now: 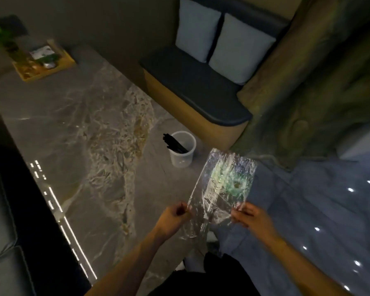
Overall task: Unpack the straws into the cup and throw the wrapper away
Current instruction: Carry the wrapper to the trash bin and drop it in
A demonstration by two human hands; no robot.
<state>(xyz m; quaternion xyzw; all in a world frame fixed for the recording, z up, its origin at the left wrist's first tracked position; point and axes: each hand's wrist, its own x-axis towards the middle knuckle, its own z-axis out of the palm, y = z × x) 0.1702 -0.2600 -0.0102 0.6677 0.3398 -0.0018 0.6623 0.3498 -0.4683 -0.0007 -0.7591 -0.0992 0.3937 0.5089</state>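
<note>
A translucent white cup (182, 153) stands near the right edge of the marble table, with several black straws (174, 143) leaning in it toward the left. Nearer to me I hold a clear, crinkled plastic wrapper (224, 184) stretched flat in the air, with a green and blue print on it. My left hand (174, 216) pinches its lower left corner. My right hand (251, 216) pinches its lower right corner. No straws show inside the wrapper.
The grey marble table (83, 129) stretches to the left and far side. A wooden tray (43, 63) with a plant and small items sits at its far left corner. A cushioned bench (192, 90) with two pale pillows stands beyond. The floor (308, 210) lies to the right.
</note>
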